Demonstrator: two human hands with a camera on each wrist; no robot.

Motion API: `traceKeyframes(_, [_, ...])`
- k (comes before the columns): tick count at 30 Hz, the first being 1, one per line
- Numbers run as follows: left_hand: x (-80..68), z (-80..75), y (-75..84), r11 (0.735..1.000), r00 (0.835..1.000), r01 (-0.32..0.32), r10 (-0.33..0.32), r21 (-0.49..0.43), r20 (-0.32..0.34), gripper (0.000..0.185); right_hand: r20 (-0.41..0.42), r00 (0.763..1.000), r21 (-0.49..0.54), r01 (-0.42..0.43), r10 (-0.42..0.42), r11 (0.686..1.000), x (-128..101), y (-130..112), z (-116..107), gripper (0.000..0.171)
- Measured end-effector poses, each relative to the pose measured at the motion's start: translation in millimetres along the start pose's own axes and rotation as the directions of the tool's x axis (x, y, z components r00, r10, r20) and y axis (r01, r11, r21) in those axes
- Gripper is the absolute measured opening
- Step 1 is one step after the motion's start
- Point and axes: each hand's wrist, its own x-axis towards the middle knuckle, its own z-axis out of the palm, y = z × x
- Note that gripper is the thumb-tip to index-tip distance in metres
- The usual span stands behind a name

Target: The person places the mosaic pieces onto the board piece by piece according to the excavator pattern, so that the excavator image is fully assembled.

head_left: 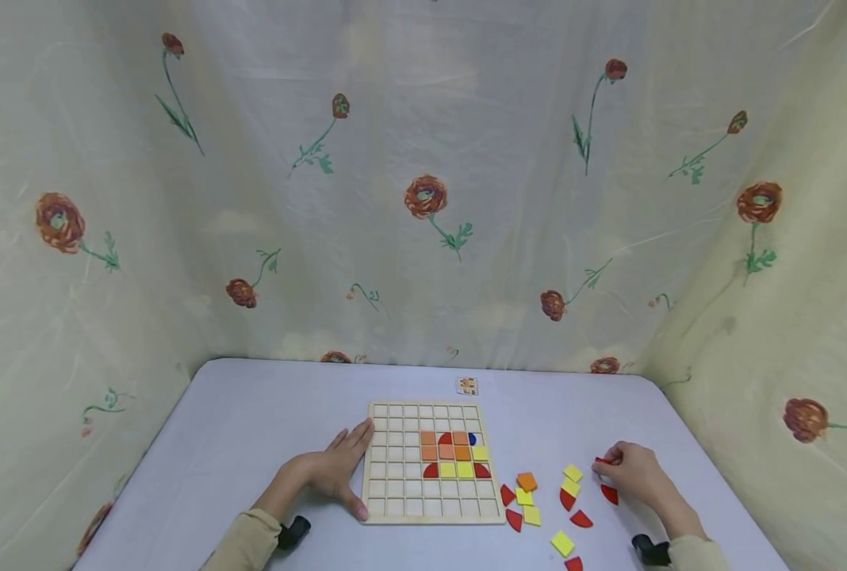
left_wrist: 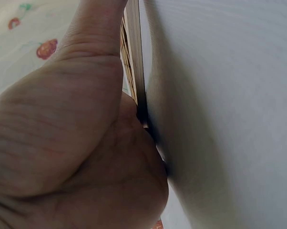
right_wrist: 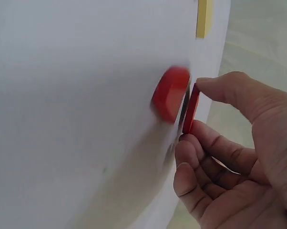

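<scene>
My left hand (head_left: 334,471) is spread along the left side of a wooden grid board (head_left: 434,521), fingertips at the upper edge and thumb at the lower corner. In the left wrist view, the palm (left_wrist: 62,124) sits right beside the board's side. Orange, red and yellow pieces and a blue piece (head_left: 472,438) lie in the board's squares. At the right, my right hand (head_left: 636,476) pinches a red quarter-circle tile (right_wrist: 191,110) between thumb and fingers, close over the table. Just below that hand, another red tile (head_left: 610,494) lies on the cloth.
Between board and right hand lie loose yellow squares (head_left: 562,543), red quarter-circles (head_left: 581,519) and an orange tile (head_left: 526,481). Behind the board is a small patterned card (head_left: 467,386). A flowered curtain (head_left: 366,270) surrounds the white table (head_left: 266,396).
</scene>
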Motion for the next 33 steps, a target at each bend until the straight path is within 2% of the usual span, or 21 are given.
traceKeyframes(5, [-0.5, 0.8, 0.8, 1.0, 1.0, 0.007, -0.008, 0.014, 0.001, 0.144, 0.007, 0.999, 0.052, 0.039, -0.039, 0.998, -10.2, -33.2, 8.7, 0.033])
traceKeyframes(13, [-1.9, -0.1, 4.4, 1.0, 1.0, 0.022, -0.022, 0.02, 0.008, 0.142, 0.095, 0.992, 0.133, 0.07, -0.083, 0.989, -31.4, -112.9, 36.0, 0.027])
traceKeyframes(17, [-0.2, 0.7, 3.2, 1.0, 1.0, 0.018, -0.018, 0.021, 0.004, 0.142, 0.135, 0.973, 0.156, 0.165, -0.187, 0.974, -40.0, -139.7, 51.6, 0.026])
traceKeyframes(20, [0.2, 0.6, 2.5, 0.999, 1.0, 0.012, -0.012, 0.031, 0.0, 0.142, 0.181, 0.947, 0.163, 0.237, -0.265, 0.958, -43.6, -151.0, 61.8, 0.026])
traceKeyframes(23, [-0.3, 0.1, 3.0, 0.999, 1.0, 0.009, -0.009, 0.032, 0.001, 0.142, 0.223, 0.929, 0.163, 0.263, -0.295, 0.951, -43.6, -156.3, 69.9, 0.026])
traceKeyframes(33, [-0.1, 0.3, 1.2, 0.999, 1.0, 0.007, -0.007, 0.04, 0.01, 0.144, 0.202, 0.942, 0.139, 0.244, -0.269, 0.96, -37.8, -160.3, 77.4, 0.023])
